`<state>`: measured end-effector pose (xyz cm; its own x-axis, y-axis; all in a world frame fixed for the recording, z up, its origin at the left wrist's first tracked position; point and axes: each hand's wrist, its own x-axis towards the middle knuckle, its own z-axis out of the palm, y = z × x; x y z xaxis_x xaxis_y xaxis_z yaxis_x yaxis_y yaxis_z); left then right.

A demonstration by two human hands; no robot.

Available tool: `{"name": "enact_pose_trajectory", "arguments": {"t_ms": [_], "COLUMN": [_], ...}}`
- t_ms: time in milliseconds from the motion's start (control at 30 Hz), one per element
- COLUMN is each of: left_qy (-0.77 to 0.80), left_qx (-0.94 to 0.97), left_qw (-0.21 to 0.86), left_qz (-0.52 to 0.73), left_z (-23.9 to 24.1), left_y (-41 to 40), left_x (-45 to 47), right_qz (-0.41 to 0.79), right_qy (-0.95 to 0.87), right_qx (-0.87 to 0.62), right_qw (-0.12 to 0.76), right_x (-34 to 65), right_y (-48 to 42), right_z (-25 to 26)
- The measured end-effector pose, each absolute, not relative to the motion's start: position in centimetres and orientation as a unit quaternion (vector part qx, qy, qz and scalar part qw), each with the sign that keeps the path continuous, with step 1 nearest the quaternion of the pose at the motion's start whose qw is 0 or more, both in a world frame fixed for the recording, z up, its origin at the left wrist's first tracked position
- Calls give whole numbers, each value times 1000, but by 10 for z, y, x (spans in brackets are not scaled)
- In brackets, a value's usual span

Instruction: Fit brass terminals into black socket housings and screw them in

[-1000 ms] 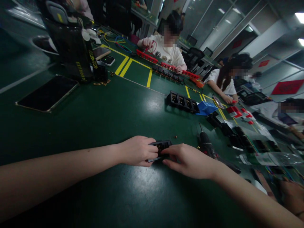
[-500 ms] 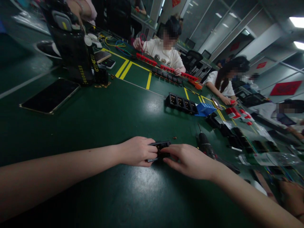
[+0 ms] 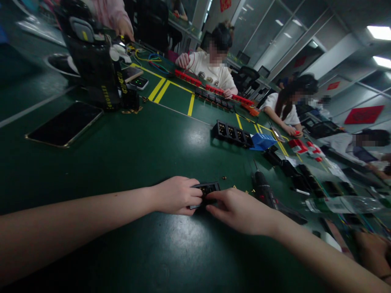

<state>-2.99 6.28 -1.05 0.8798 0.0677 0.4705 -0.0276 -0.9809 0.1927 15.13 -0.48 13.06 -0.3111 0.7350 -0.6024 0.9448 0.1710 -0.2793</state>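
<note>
My left hand (image 3: 179, 196) is closed around the left end of a small black plastic housing (image 3: 215, 186) on the green table. Brass-coloured bits show in its hollow. From the other side, the thumb and bent fingers of my right hand (image 3: 240, 209) come together at the housing's right part. What these fingertips hold, if anything, is hidden. A small brass screw (image 3: 224, 178) lies just beyond the housing. More small brass pieces (image 3: 246, 191) are scattered past my right hand, near a black power screwdriver (image 3: 264, 185).
Farther off stand a black row of housings (image 3: 233, 134) and a blue block (image 3: 263, 141). A phone (image 3: 64, 123) lies at left beside a black bag (image 3: 96, 69). A clear plastic bottle (image 3: 345, 203) lies at right. Co-workers sit across the green table (image 3: 137, 150).
My right hand has shifted slightly down and left, uncovering more of the housing and several brass pieces behind it. My left hand keeps its hold. At upper left, a person's hand has come into view.
</note>
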Motion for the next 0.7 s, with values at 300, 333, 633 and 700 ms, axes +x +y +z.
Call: {"name": "enact_pose_trajectory", "arguments": {"t_ms": [300, 333, 633, 700], "left_qy": [10, 10, 9, 10], "left_qx": [961, 961, 959, 961], "left_qw": [103, 103, 103, 103], "left_qz": [255, 257, 262, 257], "left_z": [-9, -9, -9, -9], "left_y": [63, 63, 62, 62], "left_x": [-29, -29, -29, -29], "right_qz": [-294, -288, -255, -246], "right_qy": [747, 748, 771, 775], "right_qx": [573, 574, 560, 557], "right_qw": [167, 168, 162, 168], "right_x": [148, 148, 153, 153], "right_y": [-10, -11, -16, -16], "right_z": [133, 132, 128, 127]}}
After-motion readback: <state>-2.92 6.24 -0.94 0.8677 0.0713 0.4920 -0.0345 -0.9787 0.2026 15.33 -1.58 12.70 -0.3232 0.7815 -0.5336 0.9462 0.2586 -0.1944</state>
